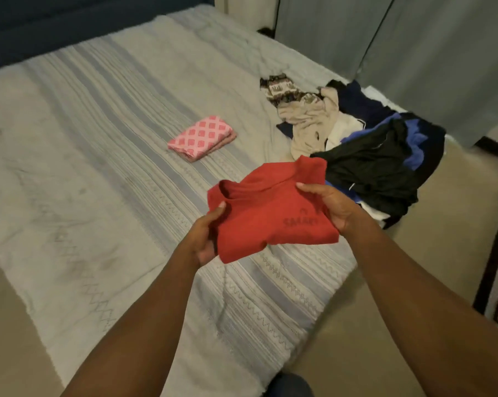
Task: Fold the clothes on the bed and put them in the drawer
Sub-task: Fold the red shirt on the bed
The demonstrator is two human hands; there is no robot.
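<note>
Red shirt [270, 213], folded, faintly lettered

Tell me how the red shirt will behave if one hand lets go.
Probably floppy: the red shirt sags and creases between the left hand and right hand. Likely light, since thumb-and-finger grips carry it. Its fold would likely fall open.
</note>
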